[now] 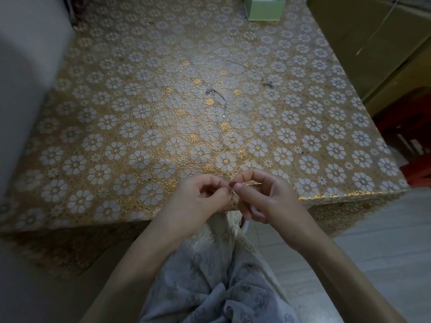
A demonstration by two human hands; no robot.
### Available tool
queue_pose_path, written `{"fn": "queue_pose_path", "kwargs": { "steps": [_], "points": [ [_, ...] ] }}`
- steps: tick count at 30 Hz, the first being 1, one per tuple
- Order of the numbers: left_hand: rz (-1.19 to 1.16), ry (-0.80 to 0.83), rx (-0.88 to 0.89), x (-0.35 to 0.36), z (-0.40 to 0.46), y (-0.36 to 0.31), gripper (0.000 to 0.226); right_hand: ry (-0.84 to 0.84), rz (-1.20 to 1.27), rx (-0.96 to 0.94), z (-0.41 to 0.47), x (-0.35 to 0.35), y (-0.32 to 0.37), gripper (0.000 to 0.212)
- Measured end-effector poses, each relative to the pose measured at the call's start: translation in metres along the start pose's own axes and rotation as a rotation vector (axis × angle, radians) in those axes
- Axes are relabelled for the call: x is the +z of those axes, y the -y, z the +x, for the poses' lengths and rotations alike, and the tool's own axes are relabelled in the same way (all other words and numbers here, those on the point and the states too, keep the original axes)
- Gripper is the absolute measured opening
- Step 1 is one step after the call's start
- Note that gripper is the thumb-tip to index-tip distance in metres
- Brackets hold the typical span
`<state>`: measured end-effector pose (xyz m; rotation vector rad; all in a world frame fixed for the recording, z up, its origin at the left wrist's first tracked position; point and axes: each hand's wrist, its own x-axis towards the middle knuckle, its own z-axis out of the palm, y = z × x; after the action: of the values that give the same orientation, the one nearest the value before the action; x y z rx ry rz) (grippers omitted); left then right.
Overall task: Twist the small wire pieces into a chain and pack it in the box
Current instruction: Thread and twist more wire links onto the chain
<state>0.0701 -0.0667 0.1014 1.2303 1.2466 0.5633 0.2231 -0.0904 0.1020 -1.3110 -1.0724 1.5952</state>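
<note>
My left hand [200, 199] and my right hand [258, 197] meet fingertip to fingertip over the table's near edge. Both pinch a thin wire piece [231, 188] between thumb and forefinger; most of it is hidden by my fingers. A short length of twisted silver wire chain [218, 97] lies on the tablecloth in the middle of the table. Another thin wire with a small knot [267, 83] lies further right. The pale green box [264, 8] stands at the far edge, cut off by the top of the view.
A gold and white flowered cloth covers the table [116, 127] and hangs over its near edge. A grey wall or appliance [28, 66] rises on the left. Cupboards [373, 54] and a red stool [417, 169] stand on the right. My lap is below.
</note>
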Motion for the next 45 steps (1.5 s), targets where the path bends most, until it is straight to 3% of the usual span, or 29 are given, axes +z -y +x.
{"fn": "queue_pose_path", "kwargs": {
  "steps": [6, 14, 17, 20, 24, 27, 30, 34, 40, 45],
  "points": [
    [0.478, -0.018, 0.216, -0.008, -0.001, -0.008, 0.011, -0.042, -0.239, -0.081, 0.003, -0.005, -0.002, 0.011],
    [0.72, -0.058, 0.332, -0.008, 0.001, -0.02, 0.01, -0.04, -0.485, -0.144, 0.007, -0.004, -0.001, 0.019],
    [0.767, -0.052, 0.341, -0.007, 0.002, -0.021, 0.006, -0.028, -0.42, -0.102, 0.007, -0.004, 0.002, 0.018],
    [0.824, -0.069, 0.377, -0.004, 0.002, -0.02, 0.007, 0.001, -0.165, 0.047, 0.007, -0.005, 0.001, 0.019],
    [0.689, -0.062, 0.38, 0.002, 0.004, -0.014, 0.007, 0.09, 0.092, 0.11, 0.008, -0.008, 0.0, 0.009],
    [0.354, -0.001, 0.222, 0.004, 0.004, -0.01, 0.014, 0.138, 0.187, 0.128, 0.007, -0.011, 0.0, 0.006],
    [-0.105, 0.059, -0.006, 0.006, 0.005, -0.004, 0.029, 0.118, 0.065, 0.077, 0.008, -0.012, -0.001, 0.007],
    [-0.527, 0.062, -0.204, 0.012, 0.008, 0.003, 0.021, 0.064, -0.118, -0.013, 0.009, -0.008, -0.004, 0.011],
    [-0.583, 0.028, -0.188, 0.015, 0.006, 0.004, 0.024, 0.058, -0.188, -0.06, 0.01, -0.004, -0.005, 0.013],
    [-0.267, -0.126, -0.047, 0.015, 0.003, 0.006, 0.012, 0.023, -0.104, -0.002, 0.009, -0.006, -0.006, 0.013]
  ]
}}
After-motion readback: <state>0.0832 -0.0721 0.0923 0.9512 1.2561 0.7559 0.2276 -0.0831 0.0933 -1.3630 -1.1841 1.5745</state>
